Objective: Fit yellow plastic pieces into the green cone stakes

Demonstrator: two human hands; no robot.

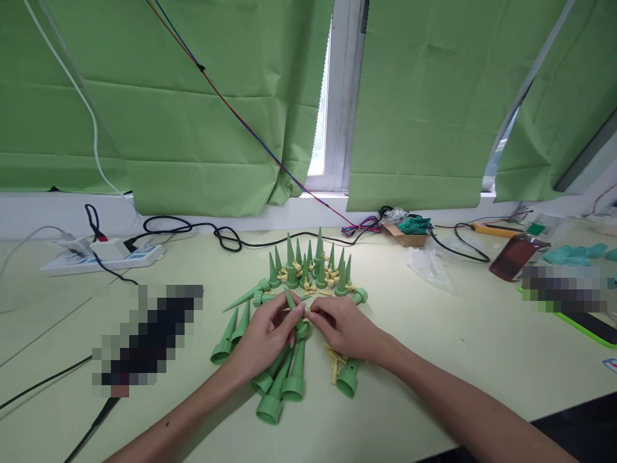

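Note:
My left hand (272,331) is closed around a green plastic watering spike (301,326), its tip pointing up and away. My right hand (344,326) pinches a small yellow valve (308,311) against the side of that spike; the fingers partly hide it. Behind both hands, a group of green spikes (319,257) stands upright with yellow valves (332,278) among them. Nearer to me, several spikes (270,406) lie below my left hand. Under my right wrist are loose yellow valves (334,372) and one more spike (348,379).
A blurred dark object (154,337) with a cable lies at left, before a white power strip (103,256). A black cable (270,244) runs along the back. At right are a small cardboard box (405,236), a clear plastic bag (429,267) and a brown bottle (515,257).

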